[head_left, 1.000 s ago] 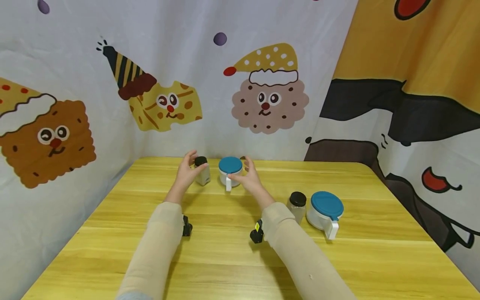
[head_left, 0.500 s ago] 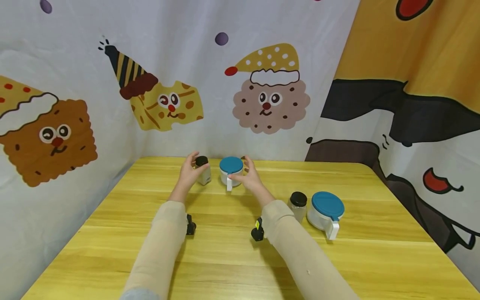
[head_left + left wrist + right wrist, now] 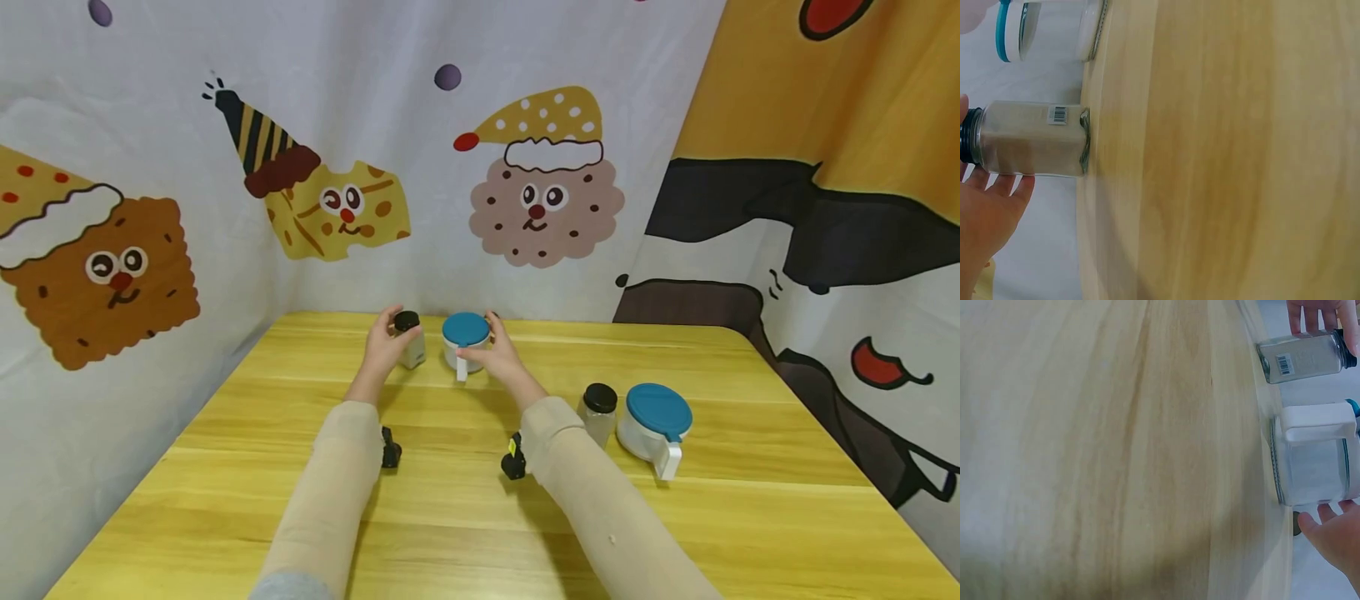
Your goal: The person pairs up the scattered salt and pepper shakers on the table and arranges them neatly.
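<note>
Near the table's back edge in the head view, my left hand [image 3: 380, 348] grips a glass spice jar [image 3: 415, 353] with a black lid, thumb and fingers around its upper part. Beige-grey contents and a barcode label show on the jar [image 3: 1035, 139] in the left wrist view. To its right stands a glass jar [image 3: 466, 330] with a blue lid and white handle. My right hand [image 3: 501, 357] holds this one, fingers at its right side and thumb near the handle. The right wrist view shows the handled jar [image 3: 1316, 472] upright, fingertips at its side.
A second black-lidded jar [image 3: 596, 417] and a second blue-lidded jar [image 3: 654, 425] with handle stand at right, beside my right forearm. A printed curtain [image 3: 442, 250] hangs right behind the wooden table [image 3: 442, 517]. Black wrist cameras [image 3: 513, 462] hang under both sleeves.
My left hand has come slightly right, closer in on the spice jar. The right hand's fingers have closed in on the handled jar. The view has turned slightly left; the jars stay in place.
</note>
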Demonstrator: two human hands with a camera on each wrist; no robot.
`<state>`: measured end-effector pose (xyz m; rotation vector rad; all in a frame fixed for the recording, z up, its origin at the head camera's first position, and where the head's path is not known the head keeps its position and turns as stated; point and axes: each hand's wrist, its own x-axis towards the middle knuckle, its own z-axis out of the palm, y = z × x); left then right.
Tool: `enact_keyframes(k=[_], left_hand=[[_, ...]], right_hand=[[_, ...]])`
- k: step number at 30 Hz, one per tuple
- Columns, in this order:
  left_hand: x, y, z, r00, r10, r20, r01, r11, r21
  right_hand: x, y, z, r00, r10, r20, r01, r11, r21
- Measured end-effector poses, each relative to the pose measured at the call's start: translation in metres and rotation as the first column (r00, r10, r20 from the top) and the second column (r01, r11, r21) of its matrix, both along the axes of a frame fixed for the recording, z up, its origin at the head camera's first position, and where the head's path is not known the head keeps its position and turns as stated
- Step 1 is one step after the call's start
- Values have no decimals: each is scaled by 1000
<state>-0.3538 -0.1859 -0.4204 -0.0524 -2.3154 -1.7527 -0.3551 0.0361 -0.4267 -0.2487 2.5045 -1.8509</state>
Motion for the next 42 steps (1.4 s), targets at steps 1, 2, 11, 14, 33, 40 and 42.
enact_keyframes(k=[1,2,11,14,33,40,42], left_hand=[[0,0,0,1000,2,1,-2,1000,5],[1,0,-1,1000,3,0,-3,1000,12],[2,0,-1,999,13,-43,-12,999,35],[2,0,1,999,18,-31,-17,999,42],[0,0,1,999,42,16,-43,998,50],[-1,1,-2,999,43,10,-44,997,62],[-1,1,-2,999,47,9,-47,997,64]], right_hand=[[0,-1,-1,1000,0,7,0,1000,-1],[0,-1,-1,1000,-1,13,1,1000,-3],[-4,-2,-3,1000,9,1,-9,1000,20],[-4,-3,-4,1000,12,12,-12,1000,19],[-3,-6,-2,999,-13,36,12,1000,24],[-1,-6,0,999,-15,51,14,1000,14],[-2,-6,0,999,-12,48,11,1000,11]])
